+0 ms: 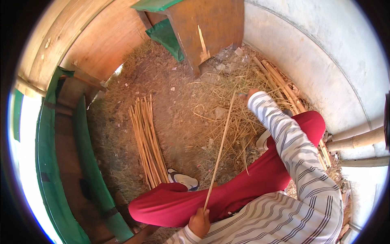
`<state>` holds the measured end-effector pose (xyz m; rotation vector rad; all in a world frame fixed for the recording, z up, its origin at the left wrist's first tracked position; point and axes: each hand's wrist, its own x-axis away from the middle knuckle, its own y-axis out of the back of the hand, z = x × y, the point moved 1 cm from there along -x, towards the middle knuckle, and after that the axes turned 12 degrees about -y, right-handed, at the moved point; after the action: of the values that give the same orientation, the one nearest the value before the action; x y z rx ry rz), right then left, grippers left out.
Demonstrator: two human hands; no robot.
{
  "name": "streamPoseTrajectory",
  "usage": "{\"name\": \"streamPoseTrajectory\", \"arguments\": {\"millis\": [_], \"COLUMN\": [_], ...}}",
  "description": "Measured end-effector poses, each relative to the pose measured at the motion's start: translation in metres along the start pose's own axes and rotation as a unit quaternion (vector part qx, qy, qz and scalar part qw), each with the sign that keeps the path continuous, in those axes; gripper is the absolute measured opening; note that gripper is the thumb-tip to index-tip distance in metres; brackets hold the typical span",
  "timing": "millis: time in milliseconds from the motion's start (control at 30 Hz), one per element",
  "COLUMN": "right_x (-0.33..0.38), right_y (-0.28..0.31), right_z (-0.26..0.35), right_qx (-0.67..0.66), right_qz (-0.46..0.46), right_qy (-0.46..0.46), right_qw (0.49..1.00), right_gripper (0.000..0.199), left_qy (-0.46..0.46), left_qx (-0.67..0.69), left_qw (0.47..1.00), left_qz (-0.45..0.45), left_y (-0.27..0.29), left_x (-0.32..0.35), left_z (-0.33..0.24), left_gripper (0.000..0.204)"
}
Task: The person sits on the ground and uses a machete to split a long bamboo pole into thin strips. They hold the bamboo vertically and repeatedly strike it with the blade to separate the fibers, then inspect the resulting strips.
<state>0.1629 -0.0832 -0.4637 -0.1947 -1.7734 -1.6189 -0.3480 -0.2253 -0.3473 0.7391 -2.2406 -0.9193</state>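
Observation:
A long, thin bamboo strip [220, 152] slants across my lap, its near end low and its far end reaching up over the floor. My left hand [199, 223] is closed round the near end, close to my red-clad thigh. Stretched far forward, my right hand [249, 94] is closed beside the strip's far tip. A small greyish thing shows at its fingers, too small to name. Whether this hand also touches the strip, I cannot tell.
A bundle of split strips [147, 140] lies on the dirt floor at left. Loose shavings [221, 107] are heaped ahead, near longer bamboo pieces [280, 83] along the pale wall [321, 53]. A wooden cabinet [211, 32] stands at the back, a green-edged bench [91, 162] at left.

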Motion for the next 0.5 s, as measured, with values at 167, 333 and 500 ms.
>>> {"name": "streamPoseTrajectory", "arguments": {"millis": [167,333,500], "right_x": [-0.025,0.041,0.087], "right_y": [-0.006,0.023,0.027], "right_z": [-0.018,0.012,0.008], "right_qx": [-0.116,-0.075,-0.286], "right_qz": [-0.051,-0.06,-0.007], "right_qy": [-0.087,0.039,0.166], "right_qw": [0.988,0.995,0.944], "right_gripper": [0.07,0.069,0.074], "left_qy": [-0.053,0.17,0.146], "left_qx": [0.092,0.509,0.578], "left_qw": [0.993,0.841,0.793], "left_qz": [-0.054,0.067,0.126], "left_y": [0.026,0.036,0.039], "left_x": [0.009,-0.02,-0.04], "left_z": [0.007,0.015,0.011], "left_gripper": [0.024,0.025,0.025]}}
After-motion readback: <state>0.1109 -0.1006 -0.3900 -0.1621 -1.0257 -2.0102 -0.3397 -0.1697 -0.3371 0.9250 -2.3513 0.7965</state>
